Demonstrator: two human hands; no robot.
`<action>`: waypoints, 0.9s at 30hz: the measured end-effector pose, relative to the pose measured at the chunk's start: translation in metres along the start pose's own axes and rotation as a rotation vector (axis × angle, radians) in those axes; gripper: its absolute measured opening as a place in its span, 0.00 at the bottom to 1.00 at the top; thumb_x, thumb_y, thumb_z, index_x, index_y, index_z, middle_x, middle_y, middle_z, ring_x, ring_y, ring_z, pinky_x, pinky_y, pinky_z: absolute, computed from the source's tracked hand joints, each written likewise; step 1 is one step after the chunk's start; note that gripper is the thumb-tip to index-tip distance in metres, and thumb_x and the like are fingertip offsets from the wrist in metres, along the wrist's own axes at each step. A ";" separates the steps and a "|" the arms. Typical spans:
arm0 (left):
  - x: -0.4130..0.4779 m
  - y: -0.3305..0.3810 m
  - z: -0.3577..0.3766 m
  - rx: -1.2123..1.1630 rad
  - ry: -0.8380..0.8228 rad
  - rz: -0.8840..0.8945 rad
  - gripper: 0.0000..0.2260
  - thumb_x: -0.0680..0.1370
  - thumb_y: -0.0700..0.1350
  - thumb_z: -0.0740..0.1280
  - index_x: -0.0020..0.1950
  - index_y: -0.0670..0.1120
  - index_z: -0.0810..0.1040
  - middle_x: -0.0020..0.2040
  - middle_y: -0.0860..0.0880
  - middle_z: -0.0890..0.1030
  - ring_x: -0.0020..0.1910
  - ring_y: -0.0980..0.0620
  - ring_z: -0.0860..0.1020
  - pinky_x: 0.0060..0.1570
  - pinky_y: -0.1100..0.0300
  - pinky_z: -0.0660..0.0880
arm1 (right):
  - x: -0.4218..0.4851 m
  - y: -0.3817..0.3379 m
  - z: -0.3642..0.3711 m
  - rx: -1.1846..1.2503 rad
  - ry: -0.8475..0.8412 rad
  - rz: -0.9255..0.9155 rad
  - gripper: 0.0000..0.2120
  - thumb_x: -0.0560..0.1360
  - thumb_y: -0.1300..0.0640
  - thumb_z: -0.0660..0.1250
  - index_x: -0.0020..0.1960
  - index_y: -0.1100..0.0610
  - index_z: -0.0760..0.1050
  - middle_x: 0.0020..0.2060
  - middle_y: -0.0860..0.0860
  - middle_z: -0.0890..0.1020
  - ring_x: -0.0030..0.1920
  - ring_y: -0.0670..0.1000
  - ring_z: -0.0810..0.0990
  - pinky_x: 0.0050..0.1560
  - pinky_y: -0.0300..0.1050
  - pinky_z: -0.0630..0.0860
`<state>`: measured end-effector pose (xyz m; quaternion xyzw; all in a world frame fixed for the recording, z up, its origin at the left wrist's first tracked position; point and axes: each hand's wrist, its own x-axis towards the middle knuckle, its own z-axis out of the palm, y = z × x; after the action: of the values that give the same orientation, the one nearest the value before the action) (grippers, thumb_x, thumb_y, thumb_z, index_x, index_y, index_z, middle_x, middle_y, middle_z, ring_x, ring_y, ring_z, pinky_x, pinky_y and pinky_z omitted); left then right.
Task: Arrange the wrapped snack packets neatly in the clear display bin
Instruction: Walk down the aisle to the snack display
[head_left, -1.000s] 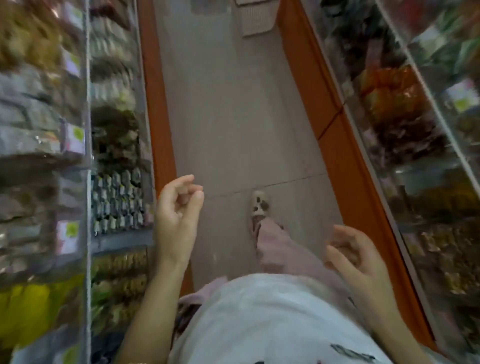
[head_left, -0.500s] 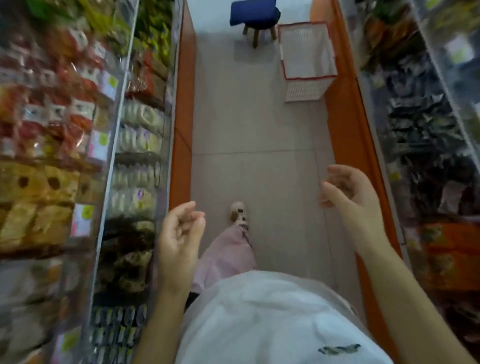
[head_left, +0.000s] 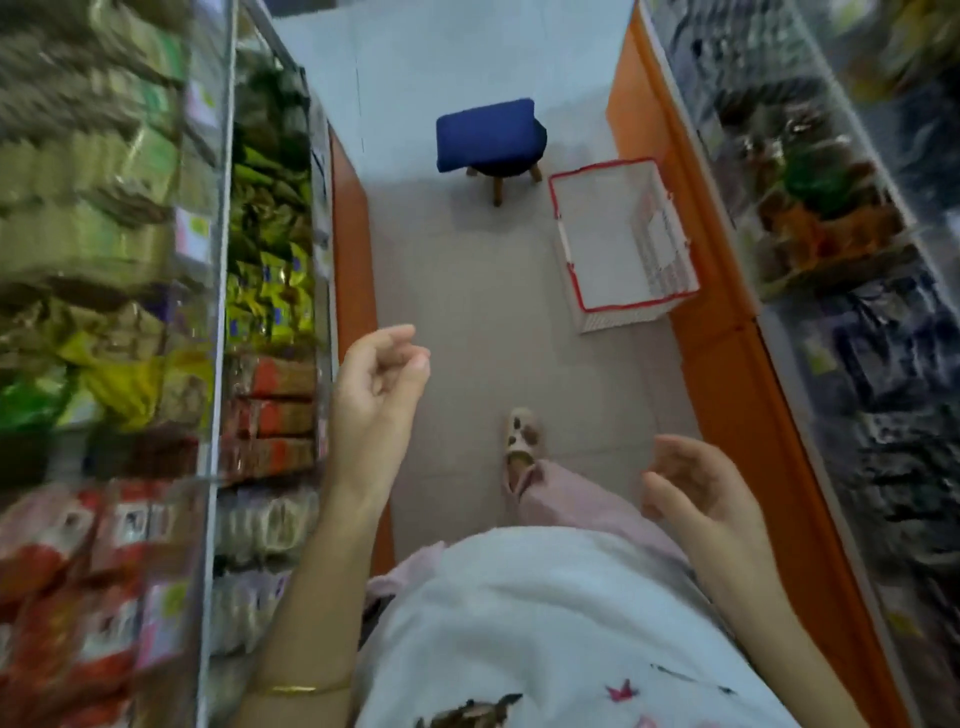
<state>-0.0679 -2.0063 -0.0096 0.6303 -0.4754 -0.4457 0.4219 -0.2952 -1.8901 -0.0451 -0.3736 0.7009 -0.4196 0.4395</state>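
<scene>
Snack packets (head_left: 270, 291) yellow-green, seemingly foil, blurred, in clear bin (head_left: 323, 249). Left hand (head_left: 374, 387), right hand (head_left: 698, 491): fingers (head_left: 395, 335) loosely curled, empty.

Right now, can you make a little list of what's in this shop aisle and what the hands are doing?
Place: aisle between clear bins of snack packets
Left hand: loosely curled, holds nothing
Right hand: loosely curled, holds nothing
Floor ahead: blue stool, white basket with red rim
Foot: one sandal on the tiles

Open floor aisle (head_left: 467, 322) between shelf rows, stool (head_left: 488, 137), basket (head_left: 618, 244) ahead
</scene>
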 end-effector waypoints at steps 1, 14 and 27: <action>0.028 0.008 0.006 -0.009 0.005 -0.003 0.11 0.77 0.36 0.64 0.54 0.49 0.75 0.51 0.41 0.79 0.52 0.41 0.78 0.56 0.45 0.75 | 0.037 -0.017 0.007 -0.012 -0.009 -0.015 0.16 0.74 0.64 0.67 0.53 0.44 0.73 0.45 0.46 0.79 0.42 0.41 0.79 0.42 0.37 0.79; 0.399 0.073 0.044 0.034 -0.008 0.003 0.13 0.77 0.37 0.65 0.52 0.55 0.76 0.48 0.49 0.81 0.49 0.49 0.80 0.48 0.60 0.78 | 0.464 -0.201 0.106 -0.038 0.033 -0.103 0.12 0.76 0.59 0.66 0.58 0.51 0.73 0.47 0.49 0.79 0.43 0.47 0.81 0.40 0.38 0.80; 0.736 0.222 0.262 0.211 -0.586 0.243 0.09 0.73 0.46 0.65 0.51 0.57 0.77 0.48 0.50 0.81 0.49 0.48 0.79 0.55 0.46 0.76 | 0.633 -0.195 0.082 0.313 0.647 0.331 0.11 0.75 0.65 0.65 0.52 0.51 0.75 0.48 0.58 0.79 0.39 0.52 0.80 0.35 0.42 0.77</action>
<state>-0.2585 -2.7953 0.0193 0.4544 -0.6917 -0.5027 0.2496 -0.4004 -2.5479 -0.0789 -0.0324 0.7815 -0.5408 0.3093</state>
